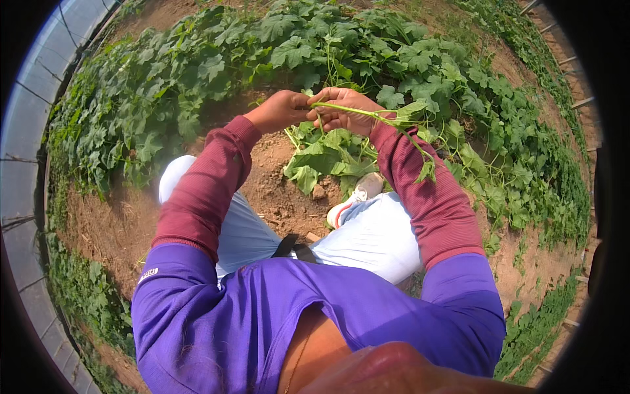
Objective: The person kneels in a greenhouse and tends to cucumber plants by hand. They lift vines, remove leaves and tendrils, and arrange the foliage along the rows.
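Both hands meet in front of me above the soil. A cut-looking green vine stem (pixel 352 109) lies across the fingers of my right hand (pixel 348 103). Its far part, with a young leaf (pixel 412 110) and thin tendrils, hangs over my right sleeve. The thumb and fingertips of my left hand (pixel 281 112) pinch the stem's near end, touching the right fingertips. Just below the hands, a clump of limp leafy vines (pixel 327 157) rests on the ground. Some fingertips overlap, so the exact grip is partly hidden.
A dense row of lobed-leaf vines (pixel 290 51) curves across the ground ahead and to the right. Brown soil (pixel 275 197) shows between my knees, beside a white shoe (pixel 368 186). Plastic sheeting (pixel 22 147) on a frame lines the left edge.
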Available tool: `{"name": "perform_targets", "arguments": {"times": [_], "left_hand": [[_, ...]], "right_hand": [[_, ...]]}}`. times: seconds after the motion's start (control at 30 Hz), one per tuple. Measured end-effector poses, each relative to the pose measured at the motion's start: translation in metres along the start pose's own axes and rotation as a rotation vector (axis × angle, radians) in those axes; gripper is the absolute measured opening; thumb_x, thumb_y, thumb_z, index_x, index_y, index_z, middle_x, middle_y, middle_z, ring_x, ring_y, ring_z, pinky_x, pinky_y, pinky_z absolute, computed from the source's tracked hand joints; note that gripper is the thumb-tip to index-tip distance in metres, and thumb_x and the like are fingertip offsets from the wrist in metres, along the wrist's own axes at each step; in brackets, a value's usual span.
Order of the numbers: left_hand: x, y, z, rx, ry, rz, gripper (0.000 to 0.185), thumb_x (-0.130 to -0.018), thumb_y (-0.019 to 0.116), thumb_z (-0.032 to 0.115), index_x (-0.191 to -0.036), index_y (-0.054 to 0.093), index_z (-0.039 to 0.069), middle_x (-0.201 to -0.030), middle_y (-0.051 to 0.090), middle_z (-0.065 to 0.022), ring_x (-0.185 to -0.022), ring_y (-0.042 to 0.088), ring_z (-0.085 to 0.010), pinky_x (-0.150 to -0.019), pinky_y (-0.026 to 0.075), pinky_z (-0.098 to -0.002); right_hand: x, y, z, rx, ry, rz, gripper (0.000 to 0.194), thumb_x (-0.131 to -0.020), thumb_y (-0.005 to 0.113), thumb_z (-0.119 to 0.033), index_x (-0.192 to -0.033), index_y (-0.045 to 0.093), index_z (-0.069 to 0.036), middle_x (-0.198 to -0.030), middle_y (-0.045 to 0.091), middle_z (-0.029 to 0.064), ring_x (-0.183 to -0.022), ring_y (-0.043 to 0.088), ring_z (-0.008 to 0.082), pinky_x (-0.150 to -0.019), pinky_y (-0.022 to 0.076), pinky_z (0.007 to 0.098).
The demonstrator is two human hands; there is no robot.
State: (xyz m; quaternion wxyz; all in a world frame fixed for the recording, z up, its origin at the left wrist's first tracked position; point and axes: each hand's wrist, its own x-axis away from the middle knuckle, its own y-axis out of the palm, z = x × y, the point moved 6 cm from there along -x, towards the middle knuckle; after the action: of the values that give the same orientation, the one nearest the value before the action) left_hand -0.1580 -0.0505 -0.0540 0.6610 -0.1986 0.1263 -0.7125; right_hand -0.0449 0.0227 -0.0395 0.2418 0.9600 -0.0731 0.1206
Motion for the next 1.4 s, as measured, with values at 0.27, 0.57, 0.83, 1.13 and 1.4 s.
{"name": "perform_targets", "arguments": {"times": [0.27,0.57,0.83,1.13,1.4], "left_hand": [[0.002,-0.008,0.001,0.280,0.009,-0.156,0.022,-0.090,0.058,0.022,-0.105,0.062,0.006,-0.074,0.060,0.0052,-0.056,0.044,-0.0020,-0.052,0.038,-0.0182],[0.008,-0.034,-0.027,0.605,0.040,-0.160,0.021,-0.094,0.051,0.027,-0.096,0.057,0.007,-0.076,0.055,0.0045,-0.059,0.044,-0.0015,-0.049,0.036,-0.0162],[0.002,-0.035,-0.033,0.725,0.087,-0.260,0.022,-0.094,0.050,0.029,-0.092,0.057,0.009,-0.077,0.063,-0.0008,-0.049,0.043,-0.0042,-0.047,0.036,-0.0180],[-0.001,-0.032,-0.028,0.626,0.041,-0.020,0.034,-0.093,0.051,0.018,-0.127,0.051,0.012,-0.079,0.064,0.0001,-0.050,0.042,0.0000,-0.046,0.035,-0.0150],[-0.008,-0.013,-0.026,0.281,0.152,0.137,0.033,-0.086,0.061,0.010,-0.119,0.060,0.012,-0.084,0.065,0.0022,-0.063,0.047,0.0006,-0.052,0.039,-0.0168]], "right_hand": [[-0.020,0.002,0.000,-0.038,0.114,0.064,0.022,-0.087,0.058,-0.015,-0.105,0.057,-0.002,-0.082,0.066,0.0086,-0.065,0.064,0.0118,-0.060,0.0516,0.0218],[-0.057,0.019,-0.032,0.661,-0.136,0.187,0.013,-0.090,0.052,-0.012,-0.096,0.057,-0.003,-0.089,0.059,0.0028,-0.078,0.055,0.0084,-0.069,0.0451,0.0217],[-0.060,-0.005,-0.053,0.714,-0.159,0.381,0.012,-0.094,0.042,-0.015,-0.091,0.047,-0.005,-0.074,0.049,0.0011,-0.052,0.046,0.0059,-0.049,0.0404,0.0203],[-0.002,-0.015,-0.077,0.094,-0.283,0.507,0.059,-0.085,0.061,-0.015,-0.133,0.032,0.002,-0.087,0.055,0.0015,-0.055,0.042,0.0036,-0.049,0.0347,0.0186],[0.008,-0.032,-0.076,-0.053,-0.335,0.655,0.030,-0.094,0.050,-0.022,-0.111,0.054,0.002,-0.079,0.051,0.0001,-0.063,0.045,0.0070,-0.056,0.0385,0.0221]]}}
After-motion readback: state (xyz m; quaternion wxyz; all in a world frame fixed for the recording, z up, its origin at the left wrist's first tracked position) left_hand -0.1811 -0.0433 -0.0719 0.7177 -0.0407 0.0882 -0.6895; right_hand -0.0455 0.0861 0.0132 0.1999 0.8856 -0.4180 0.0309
